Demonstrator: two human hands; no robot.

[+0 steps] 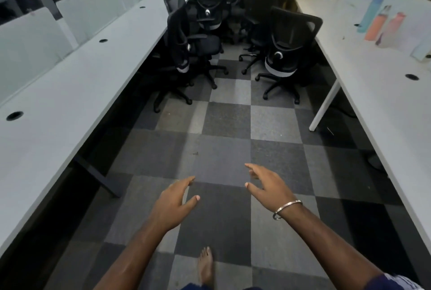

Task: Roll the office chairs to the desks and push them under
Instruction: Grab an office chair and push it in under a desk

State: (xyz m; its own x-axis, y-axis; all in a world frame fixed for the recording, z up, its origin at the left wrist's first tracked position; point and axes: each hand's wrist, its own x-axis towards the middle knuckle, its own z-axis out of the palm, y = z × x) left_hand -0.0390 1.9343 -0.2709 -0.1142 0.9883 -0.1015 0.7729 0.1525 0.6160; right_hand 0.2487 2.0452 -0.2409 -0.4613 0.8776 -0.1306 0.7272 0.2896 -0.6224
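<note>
From the head camera, 2 bare arms reach forward and down over a floor (224, 124) of light and dark gray carpet squares. The left hand (173, 203) is held out with its fingers straight and spread a little, thumb apart from the rest — it holds nothing. The right hand (265, 183) is held out the same way, fingers loose and apart, and it holds nothing too. A thin metal bracelet (285, 209) sits on the right wrist. The 2 hands are near each other but not touching. A bare foot (205, 264) stands on the carpet below them.

The chairs are well ahead of the hands, at the far end of the aisle. A black chair (288, 49) on wheels stands on the right side, its back toward the camera, just beside the right desk (382, 93). Another black chair (186, 42) stands on the left side, near the edge of the left desk (77, 84). More black chairs (210, 5) are crowded together behind these 2 — how many is hard to tell.

Both desks are long and white. On the right desk stand 3 bottles (382, 25): 1 blue, 1 orange, 1 pink. Pale panels (30, 40) stand along the far edge of the left desk.
</note>
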